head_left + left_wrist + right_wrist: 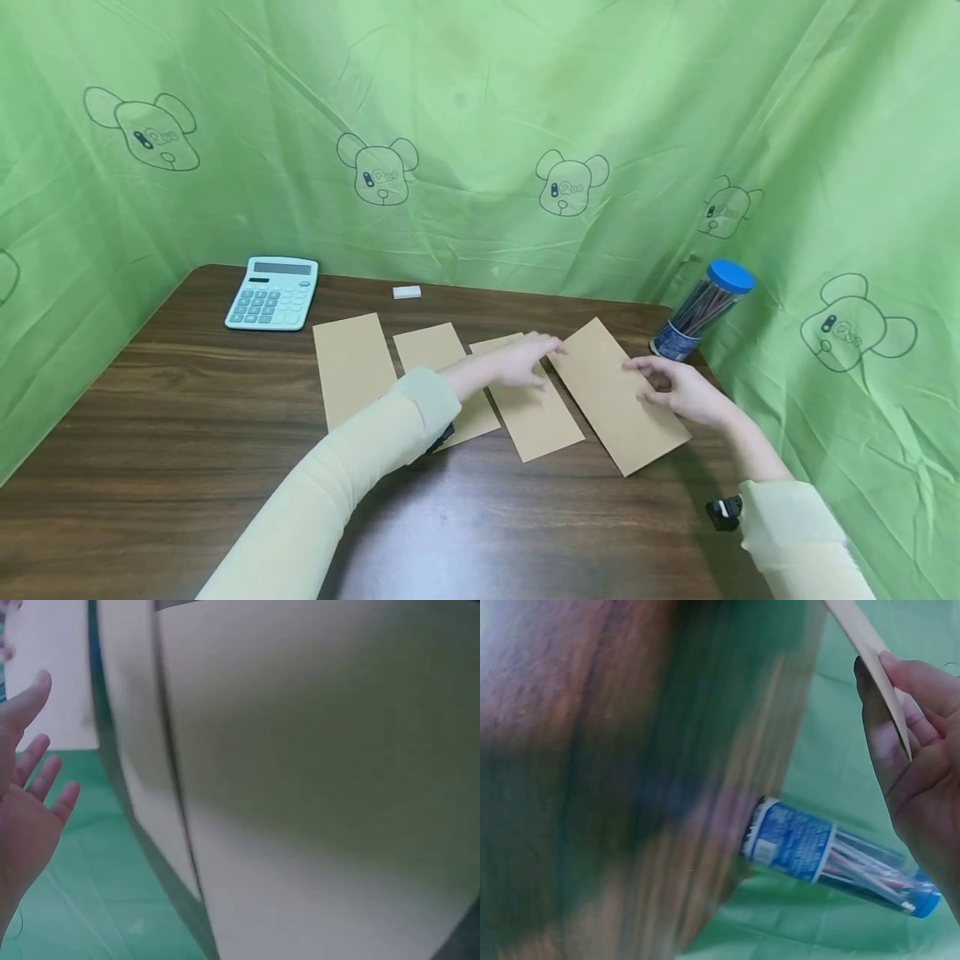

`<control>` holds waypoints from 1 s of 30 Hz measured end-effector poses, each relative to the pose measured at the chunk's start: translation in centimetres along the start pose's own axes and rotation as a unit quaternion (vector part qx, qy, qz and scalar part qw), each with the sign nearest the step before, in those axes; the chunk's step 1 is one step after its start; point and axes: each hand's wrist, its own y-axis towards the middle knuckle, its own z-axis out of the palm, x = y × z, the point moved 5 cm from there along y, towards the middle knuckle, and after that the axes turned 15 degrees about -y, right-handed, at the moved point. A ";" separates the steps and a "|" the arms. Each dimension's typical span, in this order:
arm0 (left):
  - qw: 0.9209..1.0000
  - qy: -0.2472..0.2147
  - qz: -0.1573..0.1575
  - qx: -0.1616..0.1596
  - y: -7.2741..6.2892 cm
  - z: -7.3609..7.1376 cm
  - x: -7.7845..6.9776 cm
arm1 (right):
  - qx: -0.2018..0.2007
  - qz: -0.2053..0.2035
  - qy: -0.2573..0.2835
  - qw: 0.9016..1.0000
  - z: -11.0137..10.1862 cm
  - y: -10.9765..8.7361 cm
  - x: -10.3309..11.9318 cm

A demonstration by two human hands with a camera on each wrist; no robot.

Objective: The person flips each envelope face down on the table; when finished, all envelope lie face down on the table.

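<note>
A flat brown kraft-paper card [615,417], the rightmost in a row, lies slanted in the head view. At its right edge my right hand [682,392] pinches it; the right wrist view shows thumb and fingers on either side of the thin card [870,656]. My left hand [521,360] reaches across a narrower brown card [543,425], fingers extended, its fingertips right at the held card's upper left edge. In the left wrist view this hand [30,802] has spread fingers with nothing between them. My left forearm partly covers another narrow card [427,343].
A wider brown card [352,358] lies leftmost. Behind are a light blue calculator [272,293] and a small white block [407,292]. A blue-lidded clear jar of thin sticks [701,310] stands at the back right corner. Green cloth [465,225] hangs behind the wooden table [172,433].
</note>
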 end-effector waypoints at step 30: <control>0.990 0.057 -0.088 0.094 0.2 3.3 1.1 | 0.035 0.021 -0.053 0.998 5.5 0.9 -3.6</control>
